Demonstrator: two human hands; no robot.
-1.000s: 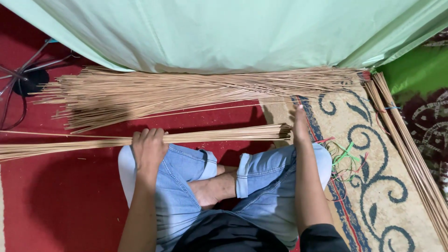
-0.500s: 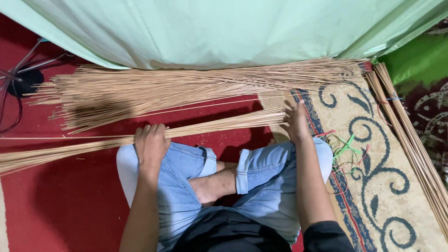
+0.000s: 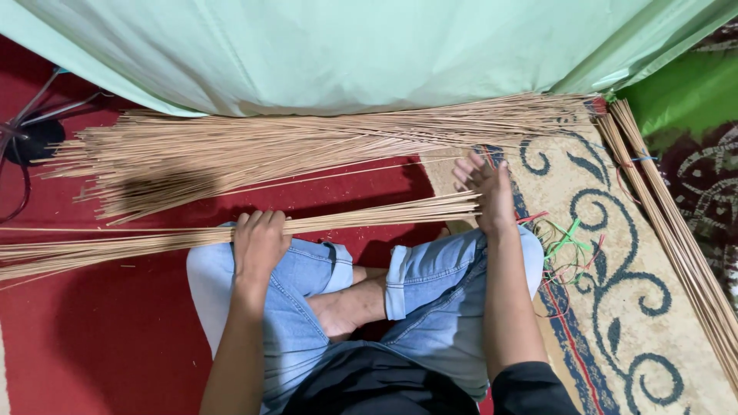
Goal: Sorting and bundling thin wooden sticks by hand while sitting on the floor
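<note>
I sit cross-legged in blue jeans on the floor. A long bundle of thin tan sticks [image 3: 361, 218] lies across my knees, running left to right. My left hand [image 3: 260, 244] is closed around the bundle near its middle. My right hand [image 3: 484, 188] is flat with fingers spread, its palm pressed against the bundle's right end. A much larger loose pile of the same sticks [image 3: 307, 146] lies on the floor beyond the bundle, fanned out toward the left.
A pale green sheet [image 3: 346, 46] covers the far side. Another stick bundle [image 3: 676, 238] runs along the right edge of a patterned beige rug [image 3: 615, 307]. Coloured strings [image 3: 565, 246] lie by my right knee. Black cables [image 3: 31, 138] sit far left on red carpet.
The bundle on my knees has tilted slightly, its left end lower. My right hand shifted from the bundle's end upward and opened flat against the stick tips.
</note>
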